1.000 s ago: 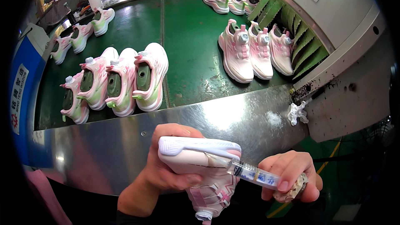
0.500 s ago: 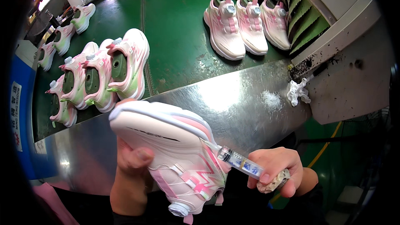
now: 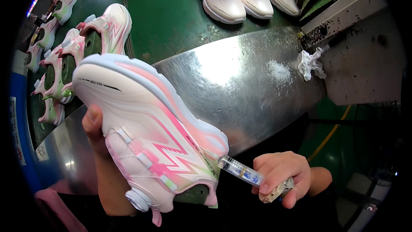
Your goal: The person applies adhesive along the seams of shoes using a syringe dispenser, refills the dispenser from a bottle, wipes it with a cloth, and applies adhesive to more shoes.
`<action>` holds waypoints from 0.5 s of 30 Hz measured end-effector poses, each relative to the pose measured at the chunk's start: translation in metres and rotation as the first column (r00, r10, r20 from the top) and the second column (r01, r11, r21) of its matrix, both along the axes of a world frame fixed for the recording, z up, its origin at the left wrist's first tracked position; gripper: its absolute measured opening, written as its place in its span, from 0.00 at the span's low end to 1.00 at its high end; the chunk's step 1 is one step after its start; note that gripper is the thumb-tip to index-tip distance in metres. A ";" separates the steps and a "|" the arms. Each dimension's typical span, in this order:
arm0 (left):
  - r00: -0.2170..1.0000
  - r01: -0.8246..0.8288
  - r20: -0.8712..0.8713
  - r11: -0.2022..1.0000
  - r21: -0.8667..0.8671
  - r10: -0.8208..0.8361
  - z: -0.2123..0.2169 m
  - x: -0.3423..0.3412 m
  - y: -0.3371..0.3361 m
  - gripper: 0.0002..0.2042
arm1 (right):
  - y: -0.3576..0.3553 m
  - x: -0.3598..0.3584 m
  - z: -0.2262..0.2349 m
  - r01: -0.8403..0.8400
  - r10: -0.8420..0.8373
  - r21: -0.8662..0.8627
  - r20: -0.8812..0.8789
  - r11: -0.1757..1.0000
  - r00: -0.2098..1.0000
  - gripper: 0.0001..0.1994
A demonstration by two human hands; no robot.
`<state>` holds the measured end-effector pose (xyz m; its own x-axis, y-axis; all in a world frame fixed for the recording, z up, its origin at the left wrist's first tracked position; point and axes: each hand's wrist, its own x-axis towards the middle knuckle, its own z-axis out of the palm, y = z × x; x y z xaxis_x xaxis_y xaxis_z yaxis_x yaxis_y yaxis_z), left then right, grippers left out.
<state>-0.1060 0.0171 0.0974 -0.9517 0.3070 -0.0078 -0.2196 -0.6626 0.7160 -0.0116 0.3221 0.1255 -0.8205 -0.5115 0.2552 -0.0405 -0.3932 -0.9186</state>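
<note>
Pink-and-white, the sneaker (image 3: 150,141) now fills the foreground, tipped onto its side with the sole turned up, where a second ago it was seen heel-on. The left hand (image 3: 96,129) clasps it from behind, over the near edge of the steel counter (image 3: 240,77). At its heel, the syringe (image 3: 240,172) tip touches the sole seam, right hand (image 3: 281,178) closed round the barrel.

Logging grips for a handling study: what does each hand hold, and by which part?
Left hand holds the pink-and-white shoe at its toe end; right hand grips the syringe by its rear end.
</note>
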 end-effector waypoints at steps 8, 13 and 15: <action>0.978 -0.180 0.100 0.983 -0.047 0.184 -0.036 -0.011 -0.037 0.35 | 0.019 0.021 -0.017 0.024 -0.023 -0.021 0.032 0.999 0.999 0.21; 0.970 -0.202 0.126 0.977 -0.070 0.210 -0.044 -0.022 -0.037 0.33 | 0.026 0.027 -0.033 0.041 -0.040 -0.039 0.042 0.998 0.998 0.20; 0.971 -0.182 0.141 0.981 -0.070 0.190 -0.042 -0.025 -0.030 0.33 | 0.026 0.029 -0.036 0.056 -0.055 -0.032 0.028 0.998 0.998 0.20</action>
